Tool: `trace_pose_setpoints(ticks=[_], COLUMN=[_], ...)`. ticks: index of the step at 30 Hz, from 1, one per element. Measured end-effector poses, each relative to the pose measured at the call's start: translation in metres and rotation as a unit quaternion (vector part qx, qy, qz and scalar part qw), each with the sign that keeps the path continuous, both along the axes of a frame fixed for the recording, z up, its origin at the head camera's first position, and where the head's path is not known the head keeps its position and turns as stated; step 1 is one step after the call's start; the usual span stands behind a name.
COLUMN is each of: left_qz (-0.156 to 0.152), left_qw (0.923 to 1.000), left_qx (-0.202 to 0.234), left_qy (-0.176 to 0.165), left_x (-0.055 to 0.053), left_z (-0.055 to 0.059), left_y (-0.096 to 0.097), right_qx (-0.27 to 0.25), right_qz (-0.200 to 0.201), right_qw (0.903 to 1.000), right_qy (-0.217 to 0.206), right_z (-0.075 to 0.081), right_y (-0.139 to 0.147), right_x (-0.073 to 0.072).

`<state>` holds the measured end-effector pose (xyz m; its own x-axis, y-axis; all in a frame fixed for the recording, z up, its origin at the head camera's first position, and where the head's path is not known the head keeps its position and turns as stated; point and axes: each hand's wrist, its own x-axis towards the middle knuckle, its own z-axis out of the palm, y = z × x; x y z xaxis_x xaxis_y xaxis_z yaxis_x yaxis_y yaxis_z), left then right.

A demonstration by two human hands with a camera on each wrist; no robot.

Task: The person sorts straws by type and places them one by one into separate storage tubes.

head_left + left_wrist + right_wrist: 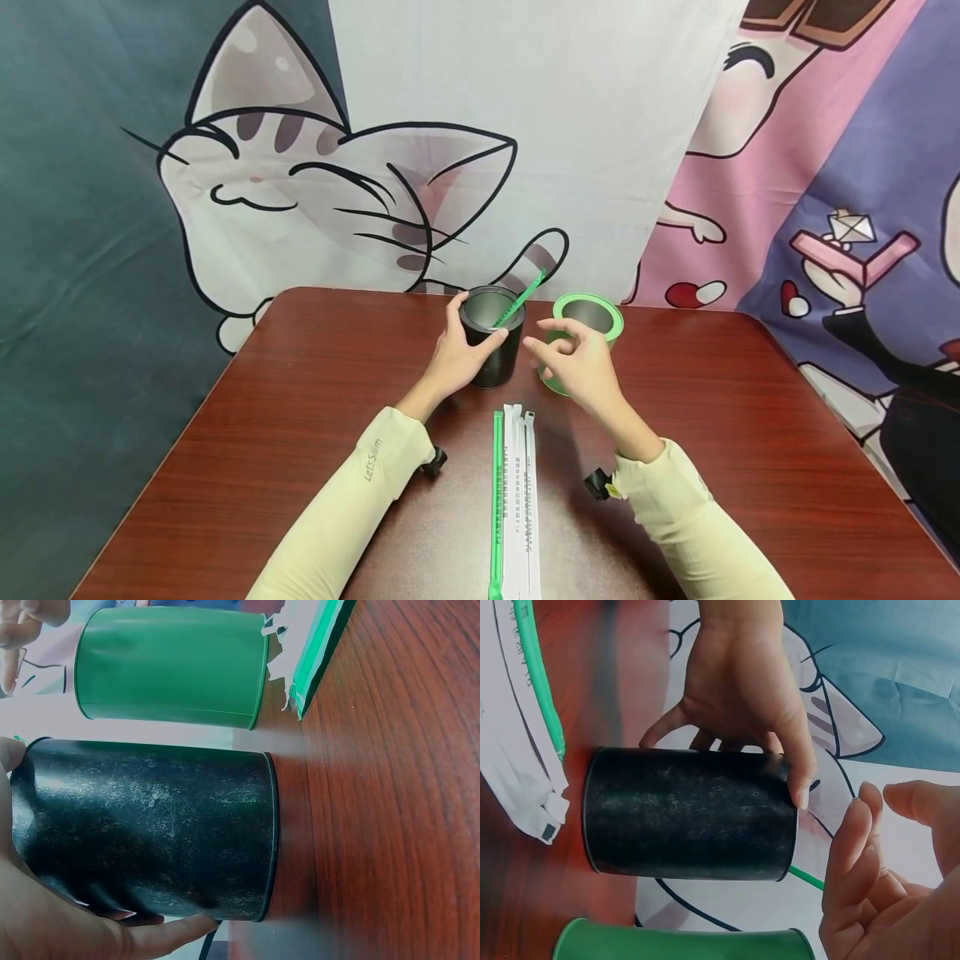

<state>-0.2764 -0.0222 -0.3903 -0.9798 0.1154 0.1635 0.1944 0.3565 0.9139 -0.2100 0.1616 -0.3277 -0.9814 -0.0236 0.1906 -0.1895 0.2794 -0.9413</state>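
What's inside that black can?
A thin green stick leans in the black can, its top poking out. Its lower end and the can's bottom are hidden behind the near side.

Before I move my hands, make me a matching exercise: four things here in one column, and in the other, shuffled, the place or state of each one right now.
Column one:
1. Left hand
2. Right hand
3. Tilted green stick
4. White sticks

Column two:
A. Lying side by side on the table
B. Holding nothing, thumb and fingers apart
C. Standing in the black container, poking above its rim
D. Gripping the outside of the black container

Right pairs: 1-D, 2-B, 3-C, 4-A.
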Motion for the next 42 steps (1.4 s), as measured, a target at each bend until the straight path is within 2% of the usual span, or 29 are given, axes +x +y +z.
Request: trace_pose_setpoints(ticks=[12, 19, 22, 42], left_qz=[-0.002, 0.001, 0.000, 0.002], left_qw=[1.0000, 1.0000, 1.0000, 0.9999], left_qx=[0.002, 0.003, 0.003, 0.007], left_qy=[0.000, 0.001, 0.000, 0.010], left_x=[0.000, 0.000, 0.000, -0.001], left_z=[-0.002, -0.002, -0.002, -0.003], left_y=[0.000, 0.001, 0.001, 0.001], right_qx=[0.031, 0.059, 0.063, 0.055], right_qz=[0.014, 0.000, -0.003, 0.000], right_qw=[0.9981, 0.9958, 0.9952, 0.9909], right_qy=[-0.052, -0.071, -0.074, -0.122], right_z=[0.006, -0.026, -0.034, -0.053], right_y=[-0.004, 0.007, 0.008, 0.005], right_x=[0.014, 0.001, 0.000, 0.003])
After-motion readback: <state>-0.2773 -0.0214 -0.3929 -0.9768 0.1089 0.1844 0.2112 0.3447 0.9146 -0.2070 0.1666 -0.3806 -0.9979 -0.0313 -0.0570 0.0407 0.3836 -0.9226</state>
